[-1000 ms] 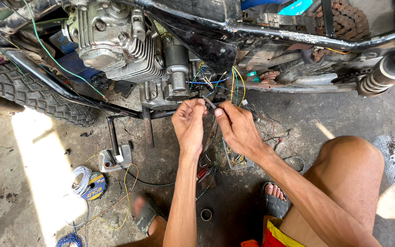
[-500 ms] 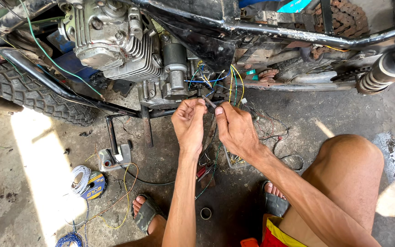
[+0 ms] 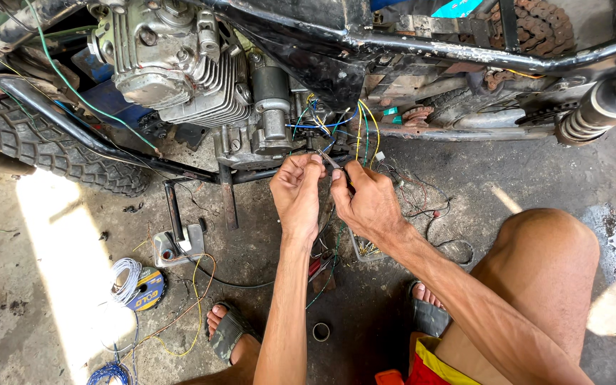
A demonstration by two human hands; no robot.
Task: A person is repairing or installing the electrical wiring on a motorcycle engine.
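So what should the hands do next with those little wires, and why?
Probably bring the two wire ends together and twist them. Both hands, left hand and right hand, pinch thin wire between fingertips just below the engine, where a bundle of coloured wires hangs loose and unjoined.

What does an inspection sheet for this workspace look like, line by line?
Surface: stained concrete floor, sunlit patch at left.
Job's things: thin wire pinched between both hands, below the engine.
Clutter: white wire coil, tape roll, small ring, loose wire offcuts.
Hands: left hand and right hand meet at the wire, fingers closed on it.
Cables: coloured wire bundle hanging from the frame; green wire across the engine.
Surroundings: knobby tyre, shock spring, chain.
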